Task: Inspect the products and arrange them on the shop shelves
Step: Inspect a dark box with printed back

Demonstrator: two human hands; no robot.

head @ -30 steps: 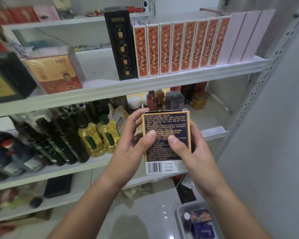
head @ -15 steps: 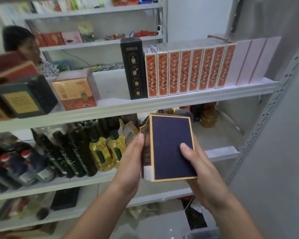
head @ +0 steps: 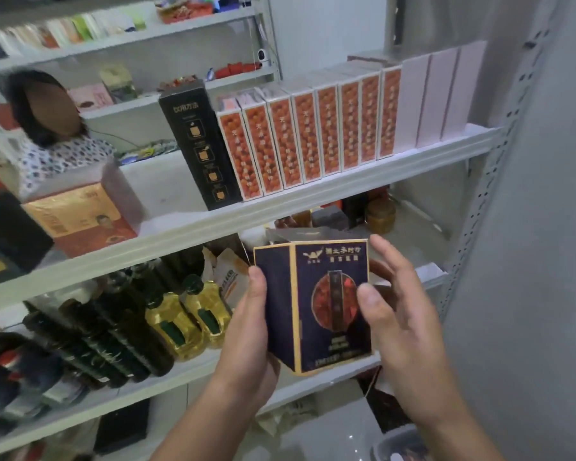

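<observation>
A dark blue box with gold edges (head: 316, 304) is upright in front of the white shelves, its front with a red round picture facing me. My left hand (head: 251, 334) grips its left side and bottom corner, thumb on the side panel. My right hand (head: 396, 307) is at its right edge with the fingers spread; the thumb touches the front. The box's top flap looks partly lifted. Behind the box runs the middle shelf (head: 423, 274).
The upper shelf (head: 313, 197) carries a tall black box (head: 200, 144), a row of orange-patterned boxes (head: 306, 134), pale pink boxes (head: 443, 94) and an orange carton (head: 80, 221). Oil bottles (head: 177, 321) and dark bottles (head: 90, 341) fill the middle shelf's left. A person (head: 47, 124) stands behind the shelves.
The box has been turned from its printed back, past a plain blue side, to its picture front. My right hand has loosened, fingers now spread. The view has risen.
</observation>
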